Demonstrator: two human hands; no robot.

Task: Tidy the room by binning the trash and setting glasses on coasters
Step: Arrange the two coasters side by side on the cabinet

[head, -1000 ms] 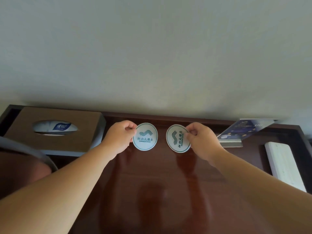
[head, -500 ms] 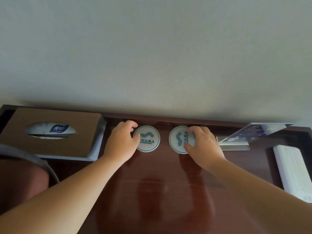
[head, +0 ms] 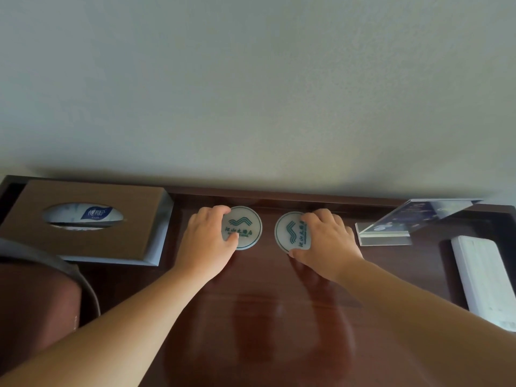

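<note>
Watching the head camera feed from my station, I can see both coasters down on the dark glossy worktop (head: 265, 317), close to its raised back edge under the pale wall (head: 251, 93). The left coaster (head: 247, 227) and the right coaster (head: 287, 233) sit side by side with a narrow strip of wood between them, not touching. Each is a round white disc with a green wave mark and lettering (the print on the right one runs sideways).

The left hand (head: 206, 241) is on the left coaster. Its fingers (head: 215, 212) curl over the far left rim and the thumb presses the near edge, so the disc is clamped between them. The right hand (head: 326, 244) has its fingers (head: 312, 216) draped over the right half of the right coaster, thumb tip at the near rim, pinching it in the same way.

Left of the left hand stands a brown tissue box (head: 83, 247), a blue-and-white pack showing through its oval opening. Right of the right hand a clear acrylic sign stand (head: 413, 222) leans back, and a white oblong block (head: 485, 275) lies near the worktop's right edge. A reddish-brown chair back (head: 33, 303) fills the lower left corner.
</note>
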